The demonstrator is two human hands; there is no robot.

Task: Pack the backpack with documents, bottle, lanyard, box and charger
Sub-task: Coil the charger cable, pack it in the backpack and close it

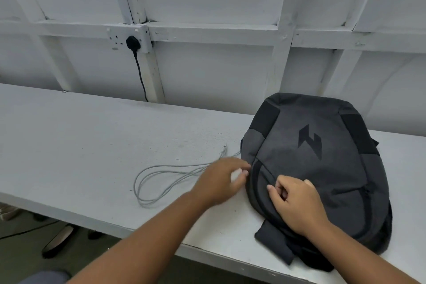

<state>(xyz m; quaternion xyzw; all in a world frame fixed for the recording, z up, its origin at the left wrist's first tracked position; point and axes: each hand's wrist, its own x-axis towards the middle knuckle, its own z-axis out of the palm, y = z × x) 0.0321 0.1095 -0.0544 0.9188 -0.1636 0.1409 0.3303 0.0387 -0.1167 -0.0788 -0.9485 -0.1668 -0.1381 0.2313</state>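
A dark grey backpack (318,159) lies flat on the white table (80,145), logo side up, at the right. My left hand (221,180) is closed around the white charger plug (236,175) right at the backpack's left edge, by the front pocket's zip. The charger's grey cable (161,177) trails in loops across the table to the left. My right hand (297,200) rests on the front pocket, fingers pinching the fabric or zip edge. Documents, bottle, lanyard and box are not in view.
A white panelled wall stands behind the table, with a socket and black plug (132,42) whose cord drops behind the table. The table's front edge runs diagonally below my arms. Shoes (57,240) lie on the floor under it.
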